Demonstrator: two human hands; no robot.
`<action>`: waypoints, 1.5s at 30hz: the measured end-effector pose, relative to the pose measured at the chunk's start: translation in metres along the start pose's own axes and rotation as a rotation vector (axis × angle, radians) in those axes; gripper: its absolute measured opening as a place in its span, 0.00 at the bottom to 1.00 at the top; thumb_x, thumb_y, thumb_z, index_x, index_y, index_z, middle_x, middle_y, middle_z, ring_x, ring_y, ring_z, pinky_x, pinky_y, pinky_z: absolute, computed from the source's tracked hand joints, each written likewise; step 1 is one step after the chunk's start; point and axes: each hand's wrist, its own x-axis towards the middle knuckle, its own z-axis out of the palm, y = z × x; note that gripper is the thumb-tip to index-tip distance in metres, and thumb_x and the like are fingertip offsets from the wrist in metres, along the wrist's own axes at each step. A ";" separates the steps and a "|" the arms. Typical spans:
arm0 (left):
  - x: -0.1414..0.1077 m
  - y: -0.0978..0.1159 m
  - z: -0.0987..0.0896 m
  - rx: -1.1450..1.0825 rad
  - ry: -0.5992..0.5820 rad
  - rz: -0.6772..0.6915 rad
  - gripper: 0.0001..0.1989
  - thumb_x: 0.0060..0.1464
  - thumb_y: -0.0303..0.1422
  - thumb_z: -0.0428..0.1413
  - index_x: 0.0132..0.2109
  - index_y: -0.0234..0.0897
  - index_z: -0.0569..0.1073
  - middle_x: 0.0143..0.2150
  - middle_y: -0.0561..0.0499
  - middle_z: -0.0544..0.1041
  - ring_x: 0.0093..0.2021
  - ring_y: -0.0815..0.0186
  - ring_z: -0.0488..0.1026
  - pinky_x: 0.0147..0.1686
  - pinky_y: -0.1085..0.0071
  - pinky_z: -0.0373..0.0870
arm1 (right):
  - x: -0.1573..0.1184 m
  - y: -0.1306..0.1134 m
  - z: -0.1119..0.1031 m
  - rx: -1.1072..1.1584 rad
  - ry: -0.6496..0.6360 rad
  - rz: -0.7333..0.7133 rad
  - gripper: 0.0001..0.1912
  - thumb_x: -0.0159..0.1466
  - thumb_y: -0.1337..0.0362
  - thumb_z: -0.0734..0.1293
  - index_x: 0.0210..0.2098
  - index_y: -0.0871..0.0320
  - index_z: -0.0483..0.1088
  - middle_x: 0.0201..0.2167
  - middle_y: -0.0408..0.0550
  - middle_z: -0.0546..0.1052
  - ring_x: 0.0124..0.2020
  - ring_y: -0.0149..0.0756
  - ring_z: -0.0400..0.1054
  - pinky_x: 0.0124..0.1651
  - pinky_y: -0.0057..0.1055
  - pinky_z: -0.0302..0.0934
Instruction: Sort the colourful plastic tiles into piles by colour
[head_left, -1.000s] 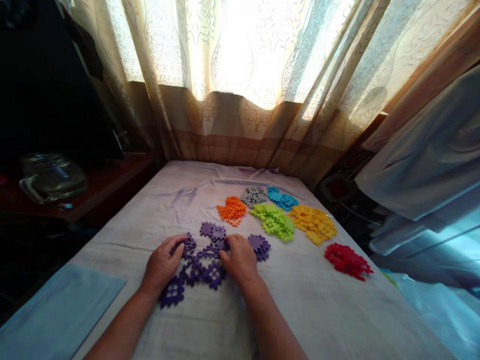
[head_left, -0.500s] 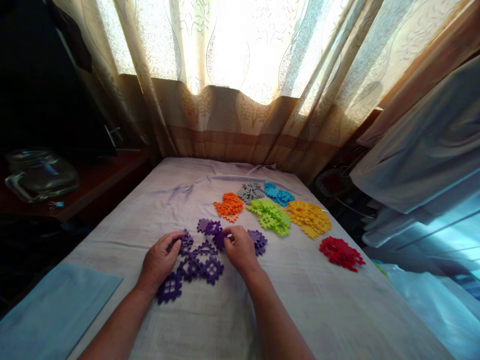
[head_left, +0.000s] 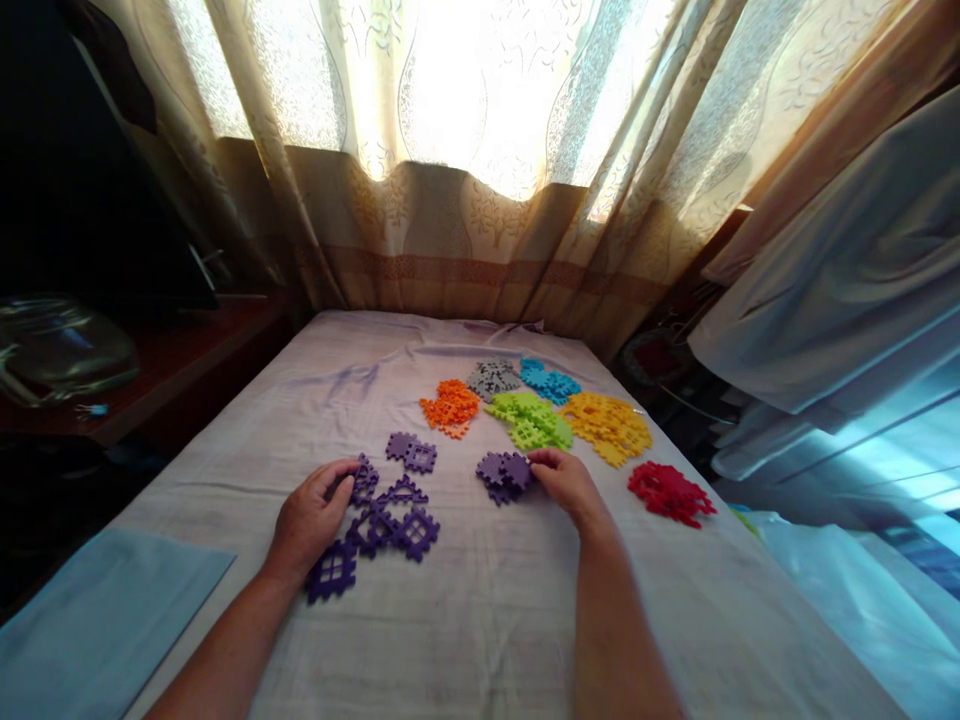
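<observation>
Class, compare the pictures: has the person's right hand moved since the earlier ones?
Yes. Judged against the orange pile, the right hand has moved to the right in the view, and is now at the purple pile.

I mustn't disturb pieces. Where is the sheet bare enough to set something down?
Between left forearm and right forearm, this side of the purple pieces; and left of the orange pile, toward the curtain. Crowded: green pile, near gray pile, blue pile and yellow pile.
</observation>
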 end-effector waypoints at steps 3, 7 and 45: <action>0.000 0.001 -0.001 -0.003 -0.003 -0.006 0.19 0.53 0.45 0.49 0.44 0.43 0.78 0.48 0.51 0.81 0.49 0.60 0.77 0.53 0.66 0.71 | -0.002 -0.004 0.002 -0.149 0.024 -0.018 0.12 0.55 0.67 0.63 0.35 0.56 0.77 0.34 0.45 0.81 0.38 0.36 0.73 0.42 0.29 0.63; 0.000 0.001 0.000 -0.005 0.003 -0.004 0.19 0.53 0.45 0.49 0.43 0.43 0.78 0.47 0.52 0.81 0.49 0.61 0.77 0.52 0.67 0.71 | -0.006 -0.017 0.005 -0.356 0.099 -0.049 0.12 0.60 0.66 0.62 0.38 0.54 0.77 0.38 0.46 0.80 0.40 0.38 0.73 0.42 0.30 0.63; -0.001 0.001 0.001 -0.010 -0.005 0.021 0.18 0.54 0.44 0.49 0.44 0.43 0.78 0.47 0.51 0.81 0.49 0.61 0.77 0.52 0.66 0.72 | -0.045 -0.070 0.074 -0.524 0.065 -0.598 0.10 0.62 0.60 0.67 0.42 0.56 0.72 0.41 0.49 0.77 0.46 0.40 0.67 0.49 0.33 0.55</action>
